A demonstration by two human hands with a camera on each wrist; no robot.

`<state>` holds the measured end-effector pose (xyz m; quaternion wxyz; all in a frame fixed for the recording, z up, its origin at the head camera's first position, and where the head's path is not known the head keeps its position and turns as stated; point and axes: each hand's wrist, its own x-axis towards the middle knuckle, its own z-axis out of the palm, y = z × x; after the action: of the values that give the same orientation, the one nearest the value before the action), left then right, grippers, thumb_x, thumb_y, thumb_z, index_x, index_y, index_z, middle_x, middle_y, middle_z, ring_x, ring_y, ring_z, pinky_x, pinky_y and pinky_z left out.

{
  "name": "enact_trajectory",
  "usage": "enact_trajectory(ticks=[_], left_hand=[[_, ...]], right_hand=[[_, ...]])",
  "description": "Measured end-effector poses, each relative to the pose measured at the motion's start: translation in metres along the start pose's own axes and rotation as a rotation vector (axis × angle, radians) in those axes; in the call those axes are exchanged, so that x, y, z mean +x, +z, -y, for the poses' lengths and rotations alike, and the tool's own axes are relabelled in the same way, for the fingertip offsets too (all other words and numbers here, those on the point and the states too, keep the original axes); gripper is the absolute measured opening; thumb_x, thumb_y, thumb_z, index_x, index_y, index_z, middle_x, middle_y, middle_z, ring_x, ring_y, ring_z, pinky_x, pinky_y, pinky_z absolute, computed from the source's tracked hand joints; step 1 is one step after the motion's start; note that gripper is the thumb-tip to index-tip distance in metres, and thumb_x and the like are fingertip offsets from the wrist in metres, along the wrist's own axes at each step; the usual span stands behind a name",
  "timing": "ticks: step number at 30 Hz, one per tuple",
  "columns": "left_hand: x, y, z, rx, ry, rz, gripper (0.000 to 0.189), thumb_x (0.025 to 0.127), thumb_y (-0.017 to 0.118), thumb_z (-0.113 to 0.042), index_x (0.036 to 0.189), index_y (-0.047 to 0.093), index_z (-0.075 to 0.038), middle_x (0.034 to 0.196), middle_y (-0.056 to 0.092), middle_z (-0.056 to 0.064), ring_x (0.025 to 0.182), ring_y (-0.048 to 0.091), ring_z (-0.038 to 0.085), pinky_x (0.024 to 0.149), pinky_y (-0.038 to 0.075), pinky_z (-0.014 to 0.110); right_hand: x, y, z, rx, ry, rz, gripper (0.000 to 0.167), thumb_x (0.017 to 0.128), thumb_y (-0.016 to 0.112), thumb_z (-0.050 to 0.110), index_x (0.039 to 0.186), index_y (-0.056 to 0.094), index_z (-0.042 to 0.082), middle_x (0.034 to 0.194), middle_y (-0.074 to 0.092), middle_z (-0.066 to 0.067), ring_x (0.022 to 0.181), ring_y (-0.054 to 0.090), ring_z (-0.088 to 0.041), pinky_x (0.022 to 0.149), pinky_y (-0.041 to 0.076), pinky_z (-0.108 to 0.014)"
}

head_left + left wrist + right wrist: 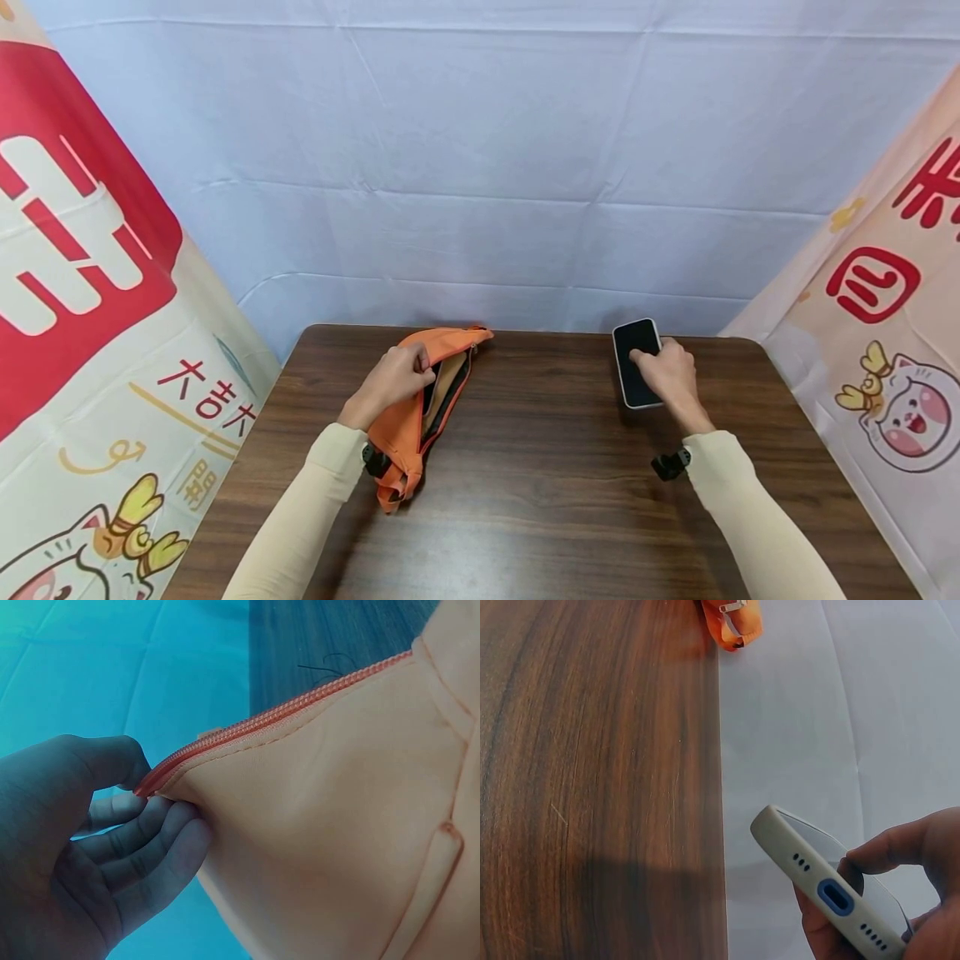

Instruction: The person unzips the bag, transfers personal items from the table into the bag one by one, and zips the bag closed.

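An orange zippered bag (397, 429) lies at the left of the table, its zip undone and the dark and tan lining showing. My left hand (396, 377) pinches one edge of the opening; in the left wrist view, thumb and fingers hold the fabric at the zipper edge (262, 718). Over at the right, my right hand (670, 371) grips a smartphone (632, 354) in a white case, thumb across its black screen and fingers underneath. The right wrist view shows the phone's bottom end (832, 895) with its blue-rimmed port, held above the surface.
A brown wooden table (540, 467) spans the front, with a pale cloth backdrop (480, 150) behind its far edge. Printed banners hang at the left (112, 250) and right (885, 375). A black wrist camera (671, 464) sits on the right wrist.
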<state>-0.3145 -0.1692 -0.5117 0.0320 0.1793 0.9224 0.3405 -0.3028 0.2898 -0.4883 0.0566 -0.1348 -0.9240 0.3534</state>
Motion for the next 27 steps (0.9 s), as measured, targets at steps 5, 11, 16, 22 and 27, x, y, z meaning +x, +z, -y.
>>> enact_trajectory(ticks=[5,11,16,22,27], left_hand=[[-0.001,0.000,0.000,0.018,-0.012,-0.010,0.019,0.101,0.063,-0.012,0.086,0.051,-0.015,0.074,0.044,0.000,0.064,0.040,0.014,0.064,0.036,0.031],[-0.002,0.001,0.000,0.026,-0.011,-0.014,0.014,0.102,0.065,-0.013,0.092,0.056,-0.014,0.078,0.055,0.004,0.063,0.049,0.016,0.075,0.052,0.042],[-0.002,0.001,0.000,0.048,0.004,-0.025,0.014,0.102,0.066,-0.012,0.093,0.056,-0.013,0.076,0.056,0.003,0.061,0.050,0.015,0.074,0.053,0.044],[-0.002,0.001,0.001,0.052,0.006,-0.031,0.013,0.102,0.068,-0.012,0.094,0.058,-0.013,0.076,0.058,0.004,0.061,0.051,0.016,0.063,0.043,0.031],[-0.001,0.002,0.001,0.050,-0.001,-0.029,0.015,0.102,0.066,-0.011,0.092,0.056,-0.013,0.077,0.056,0.004,0.061,0.049,0.015,0.064,0.042,0.032]], right_hand=[[0.002,0.001,0.002,-0.004,-0.002,0.000,0.055,0.099,0.061,0.034,0.131,0.057,-0.011,0.112,0.068,-0.033,0.085,0.073,-0.037,0.061,0.054,-0.033],[0.001,0.003,0.004,-0.004,-0.011,0.016,0.056,0.100,0.060,0.033,0.133,0.056,-0.011,0.113,0.067,-0.034,0.085,0.071,-0.037,0.061,0.054,-0.033],[0.001,0.004,0.007,0.003,-0.010,0.014,0.054,0.099,0.061,0.033,0.132,0.057,-0.011,0.113,0.067,-0.033,0.086,0.071,-0.037,0.060,0.053,-0.032],[0.001,0.005,0.010,0.005,-0.004,0.022,0.057,0.100,0.062,0.032,0.135,0.055,-0.013,0.114,0.067,-0.035,0.086,0.071,-0.037,0.061,0.053,-0.034],[0.000,0.008,0.014,0.012,-0.004,0.018,0.056,0.100,0.063,0.032,0.133,0.057,-0.013,0.113,0.068,-0.034,0.085,0.071,-0.037,0.060,0.053,-0.032]])
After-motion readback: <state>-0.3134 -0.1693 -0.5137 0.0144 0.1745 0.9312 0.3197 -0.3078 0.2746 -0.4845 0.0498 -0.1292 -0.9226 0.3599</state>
